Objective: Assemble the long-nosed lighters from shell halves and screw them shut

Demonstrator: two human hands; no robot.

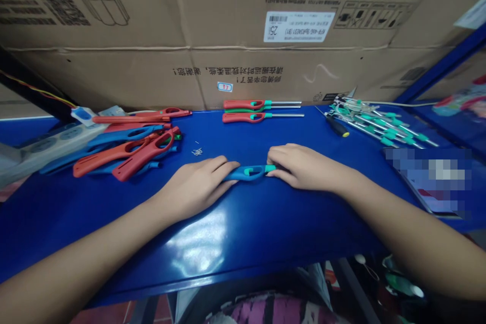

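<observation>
A blue gas lighter (252,173) with a green trigger and green collar lies crosswise between my hands, low over the blue table. My left hand (203,182) is closed around its handle end. The fingers of my right hand (290,164) pinch the green collar end and hide whatever extends beyond it. Beyond my hands rest several long-nosed lighters (243,117) with red and green bodies and metal tubes. Left of my left hand is a pile of red and blue lighter handles (140,154). Small pale bits (197,152) lie just past my left hand.
Metal tubes with green parts (383,124) are heaped at the back right, beside a screwdriver (336,124). A phone-like slab with a blurred face (429,182) lies at the right. A power strip (56,142) runs along the left. Cardboard (144,76) walls the back of the blue table (125,228).
</observation>
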